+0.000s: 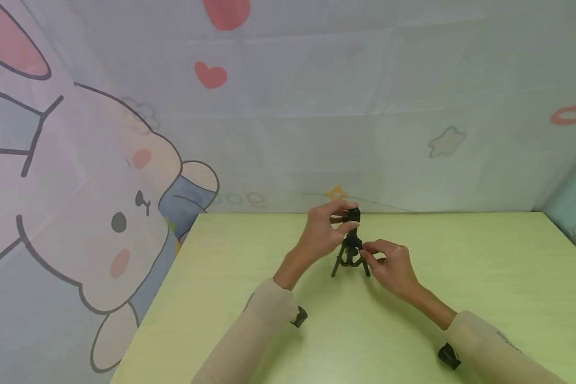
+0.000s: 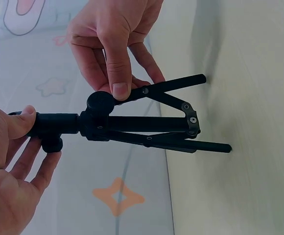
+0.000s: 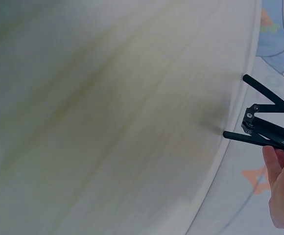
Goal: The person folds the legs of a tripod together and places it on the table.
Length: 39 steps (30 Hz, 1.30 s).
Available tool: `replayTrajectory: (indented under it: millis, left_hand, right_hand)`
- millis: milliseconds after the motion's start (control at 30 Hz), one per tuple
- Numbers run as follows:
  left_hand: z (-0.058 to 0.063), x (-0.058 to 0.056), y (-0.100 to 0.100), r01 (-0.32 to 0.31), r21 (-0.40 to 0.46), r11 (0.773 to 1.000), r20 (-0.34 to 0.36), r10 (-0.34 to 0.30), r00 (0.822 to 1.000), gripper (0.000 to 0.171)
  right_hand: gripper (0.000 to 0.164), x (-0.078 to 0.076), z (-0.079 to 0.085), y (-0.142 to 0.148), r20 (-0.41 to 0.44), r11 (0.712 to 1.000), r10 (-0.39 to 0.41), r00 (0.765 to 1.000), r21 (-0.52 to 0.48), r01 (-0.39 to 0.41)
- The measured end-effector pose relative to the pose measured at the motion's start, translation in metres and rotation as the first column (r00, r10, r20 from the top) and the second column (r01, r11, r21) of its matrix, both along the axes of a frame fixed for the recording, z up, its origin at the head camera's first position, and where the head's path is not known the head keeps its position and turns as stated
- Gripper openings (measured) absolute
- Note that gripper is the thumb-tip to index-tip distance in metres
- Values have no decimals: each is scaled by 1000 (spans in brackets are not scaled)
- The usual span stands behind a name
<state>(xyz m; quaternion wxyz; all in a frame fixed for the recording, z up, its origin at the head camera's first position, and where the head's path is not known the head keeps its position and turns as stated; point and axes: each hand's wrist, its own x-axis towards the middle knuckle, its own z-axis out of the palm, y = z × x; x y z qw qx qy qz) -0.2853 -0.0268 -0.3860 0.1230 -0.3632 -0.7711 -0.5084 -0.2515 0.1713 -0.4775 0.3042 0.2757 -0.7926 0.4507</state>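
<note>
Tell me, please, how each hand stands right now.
Left hand: closed, holding the top of the black tripod between thumb and fingers.
Right hand: closed, pinching one tripod leg near its upper end.

A: Loc. type?
B: Cloth-lined table nook, indoors approx.; home, office or studio, can't tell.
A: Evid.?
B: Qty 1 table (image 1: 509,256), lt. green, plain top, back edge nr. cloth. Qty 1 backdrop cloth (image 1: 317,106), creased, printed w/ cartoon rabbit (image 1: 91,213), red heart (image 1: 211,76), star (image 1: 447,142).
</note>
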Motion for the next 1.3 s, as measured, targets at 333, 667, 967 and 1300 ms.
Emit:
replayTrajectory:
  millis: [333,667,967,1300]
  left_hand:
    - [1,1,1,-9,-14,1000,-14,9,1000,25]
    - [4,3,0,-14,-44,999,9,15,1000,24]
    - [8,4,-2,-23,-56,998,6,23,1000,27]
    - [6,2,-2,-17,-51,999,-25,16,1000,28]
  right_hand:
    - [17,1,-1,-1,-20,1000,-5,1000,-12,5]
    - [16,1,0,2,14,1000,-5,1000,8,5]
    - [10,0,4,7,114,999,15,993,43,-20]
    - [5,7,-4,19,264,991,53,963,101,-82]
